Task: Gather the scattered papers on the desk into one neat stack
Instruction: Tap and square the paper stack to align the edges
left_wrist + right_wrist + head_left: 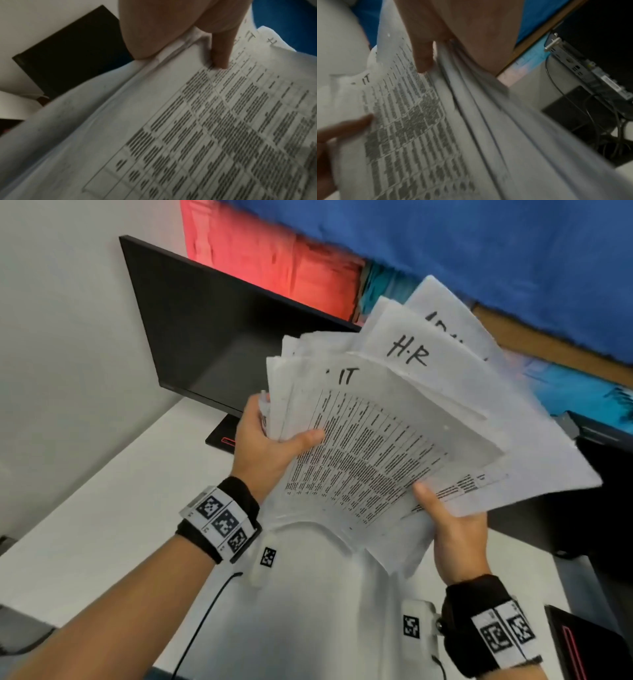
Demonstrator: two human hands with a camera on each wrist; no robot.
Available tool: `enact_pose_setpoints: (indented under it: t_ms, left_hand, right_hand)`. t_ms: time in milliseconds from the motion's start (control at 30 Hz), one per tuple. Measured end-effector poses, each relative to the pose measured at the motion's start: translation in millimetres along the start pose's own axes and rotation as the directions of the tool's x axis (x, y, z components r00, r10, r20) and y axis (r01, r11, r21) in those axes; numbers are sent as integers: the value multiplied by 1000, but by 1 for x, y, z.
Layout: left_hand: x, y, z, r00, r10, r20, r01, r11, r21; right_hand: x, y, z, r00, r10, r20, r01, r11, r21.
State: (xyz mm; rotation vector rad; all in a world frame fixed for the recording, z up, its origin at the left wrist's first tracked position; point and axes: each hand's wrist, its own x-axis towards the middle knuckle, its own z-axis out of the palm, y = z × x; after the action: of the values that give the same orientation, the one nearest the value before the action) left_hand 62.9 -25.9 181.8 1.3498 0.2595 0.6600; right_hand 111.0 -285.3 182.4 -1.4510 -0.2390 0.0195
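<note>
From overhead, both hands lift the fanned papers above the white table, left hand and right hand gripping opposite edges beside a monitor. Left wrist: thumb clamps limp sheets. Right wrist: fingers pinch slippery layers; open room below for squaring.
</note>
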Motion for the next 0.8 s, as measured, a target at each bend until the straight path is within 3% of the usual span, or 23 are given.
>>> enact_pose_setpoints:
  t_ms: [100,267,367,500,633,733,800]
  left_hand:
    - [3,-7,-10,1000,12,9,-12,1000,-9]
    - [1,-38,-10,995,-98,22,96,993,72]
    - [10,-44,-15,985,-170,22,168,984,60]
    - [9,-55,-24,936,-313,161,296,947,123]
    - [9,-55,-15,946,-286,152,261,951,163]
    - [12,-39,-9,960,-242,142,230,969,95]
    - [16,-28,-11,965,-233,118,239,970,-34]
  right_hand:
    - [12,11,-4,998,24,56,-22,999,-40]
    - [22,50,8,985,163,62,-156,982,-103]
    - [26,56,7,976,214,44,-211,976,-51]
    - [30,59,1,953,288,95,-295,952,77]
    - [31,76,-2,954,296,-37,-298,953,-50]
    - [25,90,-9,899,397,-183,-432,871,-232]
    - [14,97,-12,815,529,-237,-574,795,-198]
